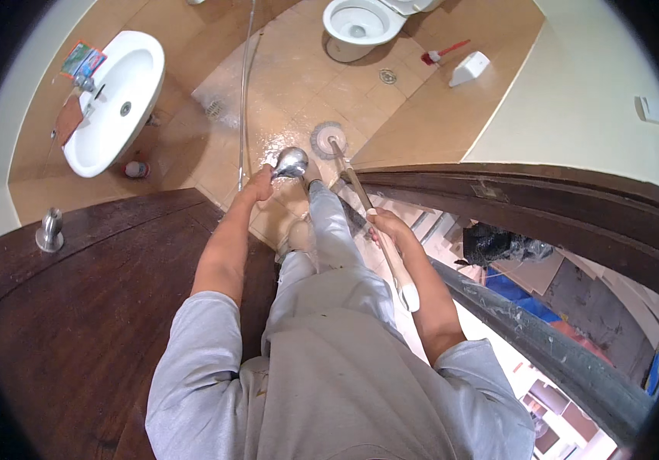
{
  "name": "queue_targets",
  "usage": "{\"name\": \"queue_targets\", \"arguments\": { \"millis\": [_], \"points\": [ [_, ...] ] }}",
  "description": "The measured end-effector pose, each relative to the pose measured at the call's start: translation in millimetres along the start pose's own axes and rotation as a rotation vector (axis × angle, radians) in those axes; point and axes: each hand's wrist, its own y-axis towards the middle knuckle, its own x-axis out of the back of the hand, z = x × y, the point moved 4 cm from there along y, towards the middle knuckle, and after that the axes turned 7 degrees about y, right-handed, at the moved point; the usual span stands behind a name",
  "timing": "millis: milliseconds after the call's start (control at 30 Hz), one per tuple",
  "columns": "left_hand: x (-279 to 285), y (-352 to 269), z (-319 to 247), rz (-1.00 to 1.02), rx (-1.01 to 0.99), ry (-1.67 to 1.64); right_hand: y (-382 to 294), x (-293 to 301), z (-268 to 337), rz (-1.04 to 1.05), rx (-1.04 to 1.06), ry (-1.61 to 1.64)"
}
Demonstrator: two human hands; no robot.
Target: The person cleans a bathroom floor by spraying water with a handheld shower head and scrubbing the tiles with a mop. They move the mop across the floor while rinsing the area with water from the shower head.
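Note:
My left hand (260, 183) grips a chrome shower head (291, 162) low over the wet tiled floor (289, 103). Water glistens on the tiles just beyond it. A thin metal shower hose (244, 98) runs down from the top of the view to near this hand; where it joins the shower head is hidden. My right hand (389, 225) is closed around the long pale handle (358, 185) of a floor scrubbing brush. The brush's round head (329, 140), with grey bristles around its rim, rests on the tiles ahead of my feet.
A white washbasin (148, 63) is at the left, above a small container (136, 169). A toilet (358, 26), red toilet brush (444, 52) and floor drain (387, 76) lie ahead. A dark wooden door (105, 310) with a steel knob (50, 230) stands left, the door frame (513, 192) right.

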Motion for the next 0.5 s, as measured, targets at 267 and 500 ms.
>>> {"name": "queue_targets", "arguments": {
  "millis": [267,500],
  "points": [
    [5.2,10.8,-4.9,-0.155,-0.041,-0.099,0.9,-5.7,4.8,-0.007,0.004,0.028],
    [18.7,8.3,-20.7,-0.256,-0.085,-0.145,-9.8,-12.7,2.7,-0.005,0.104,0.027]
  ]
}}
